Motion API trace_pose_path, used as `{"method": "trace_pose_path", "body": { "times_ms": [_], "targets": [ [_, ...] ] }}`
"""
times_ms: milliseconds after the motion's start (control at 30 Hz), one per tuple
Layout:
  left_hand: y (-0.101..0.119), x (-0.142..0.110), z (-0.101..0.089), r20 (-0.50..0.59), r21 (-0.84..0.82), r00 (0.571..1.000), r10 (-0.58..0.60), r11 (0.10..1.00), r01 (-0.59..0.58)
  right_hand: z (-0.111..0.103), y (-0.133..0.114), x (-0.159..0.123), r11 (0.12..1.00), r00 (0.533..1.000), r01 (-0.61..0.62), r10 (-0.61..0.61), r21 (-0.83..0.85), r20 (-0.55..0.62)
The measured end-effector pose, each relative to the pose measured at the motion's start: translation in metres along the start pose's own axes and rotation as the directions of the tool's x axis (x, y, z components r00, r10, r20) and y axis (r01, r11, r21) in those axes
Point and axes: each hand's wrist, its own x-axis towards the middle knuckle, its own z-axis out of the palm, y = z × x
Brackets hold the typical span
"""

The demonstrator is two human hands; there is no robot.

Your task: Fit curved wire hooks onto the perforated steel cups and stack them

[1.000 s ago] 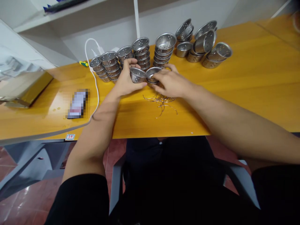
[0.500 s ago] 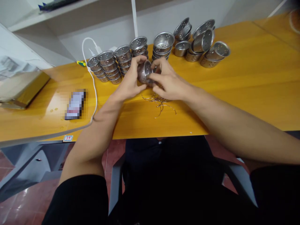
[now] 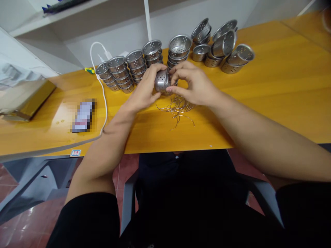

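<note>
In the head view, a perforated metal strainer cup (image 3: pixel 161 81) lies tipped on its side between my hands, its rim turned to the right. My left hand (image 3: pixel 145 89) is closed around the base end. At the rim, my right hand (image 3: pixel 194 83) has thumb and fingertips curled onto the edge; whether they also pinch a small part there I cannot make out. Just below the cup, a loose heap of thin curved wires (image 3: pixel 178 107) rests on the table, partly under my right hand.
Behind my hands stand several stacks of strainer cups (image 3: pixel 179 46) along the wall. More cups (image 3: pixel 224 44) are piled, some tilted, at the back right. A white cable (image 3: pixel 104 100) runs down the left side, beside a phone (image 3: pixel 83 115) and a cardboard box (image 3: pixel 28 94).
The cup has turned so its side now faces me and its rim points right. My right hand has drawn slightly right, its fingers moving from the cup's mouth to the rim.
</note>
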Motion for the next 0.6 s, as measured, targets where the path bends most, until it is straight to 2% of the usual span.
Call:
{"method": "trace_pose_path", "body": {
  "times_ms": [167,267,367,500,600],
  "targets": [
    [0.004,0.003,0.001,0.003,0.024,1.0,0.02,1.0,-0.02,0.001,0.006,0.0,0.994,0.998,-0.05,0.053,0.096,-0.031],
    [0.006,0.006,0.0,0.006,0.034,0.999,0.038,0.999,-0.039,0.001,0.003,-0.001,0.993,0.995,-0.091,0.093,0.074,-0.025],
    [0.008,0.007,-0.001,0.003,0.035,1.0,0.028,0.999,-0.028,0.002,-0.007,-0.002,0.996,0.995,-0.076,0.079,0.044,-0.064],
    [0.009,0.007,-0.005,-0.052,0.037,0.999,-0.004,0.999,0.006,0.003,-0.021,-0.002,0.994,0.987,-0.101,0.096,-0.037,-0.127],
    [0.007,0.004,-0.007,-0.097,0.045,0.995,-0.02,0.999,0.024,-0.005,-0.019,-0.001,0.991,0.976,-0.128,0.122,-0.026,-0.18]
  ]
}}
